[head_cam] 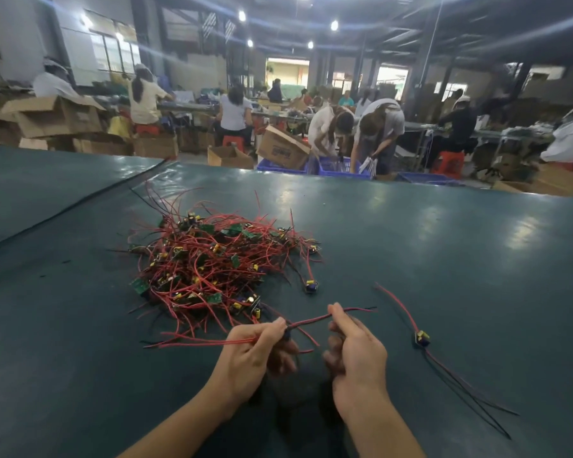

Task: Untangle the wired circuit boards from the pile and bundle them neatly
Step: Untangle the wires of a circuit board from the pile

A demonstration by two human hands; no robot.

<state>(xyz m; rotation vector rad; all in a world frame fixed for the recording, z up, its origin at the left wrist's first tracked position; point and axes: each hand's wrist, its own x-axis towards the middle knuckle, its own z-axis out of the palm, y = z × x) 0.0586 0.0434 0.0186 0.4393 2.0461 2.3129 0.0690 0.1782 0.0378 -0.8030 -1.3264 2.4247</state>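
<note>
Tangled pile [219, 269] of red-wired circuit boards is noted left of centre on the green surface [427, 246], largely unsorted. Just nearer than it, one board's wires [311, 320] are stretched between both hands. The left hand [255, 355] is curled, fingers pinched round the board end. The right hand [358, 352] is pinched on the lead further along. One freed board [422, 338] is laid apart at right. Step judged: straightening a single unit. Next, its trailing leads would need to be drawn clear of the pile and laid alongside the freed board.
</note>
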